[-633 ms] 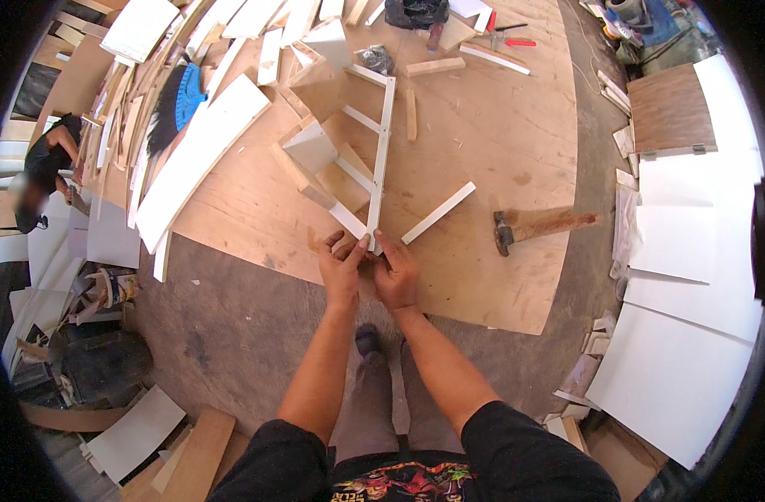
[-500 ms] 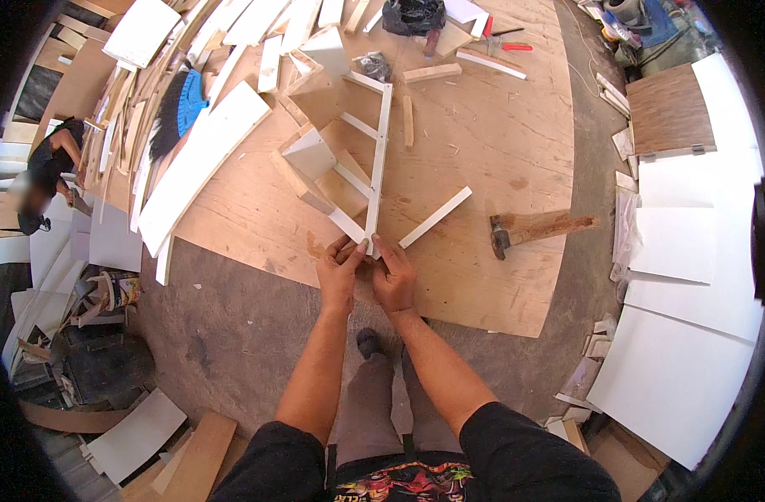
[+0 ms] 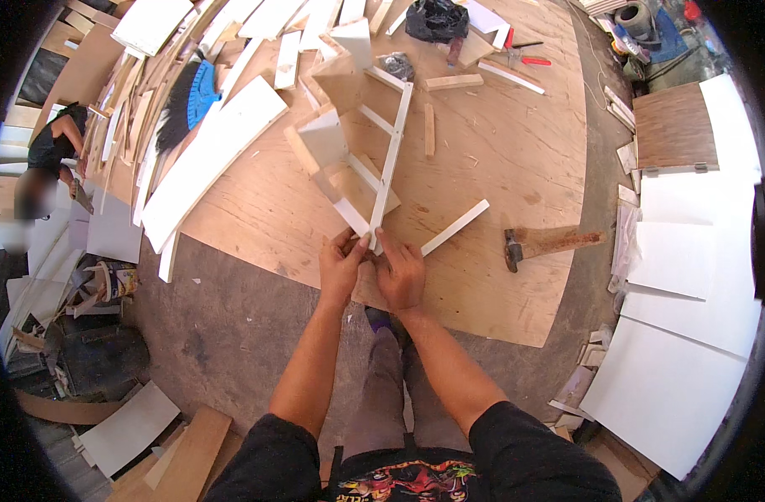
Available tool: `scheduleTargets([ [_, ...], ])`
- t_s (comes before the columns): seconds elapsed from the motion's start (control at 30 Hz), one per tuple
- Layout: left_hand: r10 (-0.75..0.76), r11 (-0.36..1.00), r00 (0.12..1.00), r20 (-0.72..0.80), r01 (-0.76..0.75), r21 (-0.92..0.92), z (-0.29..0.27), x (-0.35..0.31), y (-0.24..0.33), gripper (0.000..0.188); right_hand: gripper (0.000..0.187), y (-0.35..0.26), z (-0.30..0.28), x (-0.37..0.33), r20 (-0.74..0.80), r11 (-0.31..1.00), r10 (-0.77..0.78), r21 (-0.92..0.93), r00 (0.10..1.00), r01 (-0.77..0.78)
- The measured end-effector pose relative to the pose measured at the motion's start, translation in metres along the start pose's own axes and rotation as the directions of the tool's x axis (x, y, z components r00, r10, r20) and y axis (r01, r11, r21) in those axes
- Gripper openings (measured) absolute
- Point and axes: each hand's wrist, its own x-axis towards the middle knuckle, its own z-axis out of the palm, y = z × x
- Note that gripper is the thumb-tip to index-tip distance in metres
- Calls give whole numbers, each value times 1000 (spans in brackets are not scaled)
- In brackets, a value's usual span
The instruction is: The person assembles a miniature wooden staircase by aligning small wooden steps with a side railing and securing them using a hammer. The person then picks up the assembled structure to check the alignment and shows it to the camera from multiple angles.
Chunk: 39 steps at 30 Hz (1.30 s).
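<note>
A narrow wooden frame (image 3: 392, 167), made of a long pale strip with short crosspieces, points away from me over a plywood sheet (image 3: 500, 293). Its near corner is pinched between my left hand (image 3: 342, 268) and my right hand (image 3: 402, 274). The left thumb and fingers close on the corner from the left; the right fingers press on the end of the long strip. Anything small between the fingertips is hidden. A loose white strip (image 3: 455, 227) lies just right of my right hand. Farther right rests a hammer (image 3: 558, 240) with a worn wooden handle.
Angled wood pieces (image 3: 322, 134) stand left of the frame. A long white board (image 3: 219, 155) and a blue-backed broom (image 3: 202, 94) lie farther left. Red-handled pliers (image 3: 533, 61) and a black plastic bag (image 3: 437, 21) sit at the back. Another person (image 3: 58, 146) works far left.
The whole view has shifted slightly, so the frame and hammer appear a little farther right. Both hands stay at the frame's near corner, with the right hand turned slightly.
</note>
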Motion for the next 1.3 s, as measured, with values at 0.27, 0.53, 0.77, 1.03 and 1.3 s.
scheduleTargets([
  [0.27, 12, 974, 1000, 6, -13, 225, 13, 63, 48, 41, 53, 9, 19, 76, -120, 983, -97, -170, 988, 76],
  [0.53, 343, 741, 934, -98, -204, 640, 7, 73, 18, 34, 44, 25, 23, 78, -9, 966, 36, -257, 999, -37],
  [0.77, 251, 896, 934, -253, -126, 425, 25, 69, 11, 25, 38, 33, 26, 71, -153, 947, 39, -308, 987, -86],
  [1.03, 261, 898, 926, -274, -129, 420, 25, 71, -6, 23, 31, 30, 22, 71, -132, 934, 49, -345, 990, -92],
  [1.3, 216, 916, 927, -308, -82, 393, 29, 67, -7, 22, 30, 32, 20, 73, -93, 941, 63, -325, 994, -90],
])
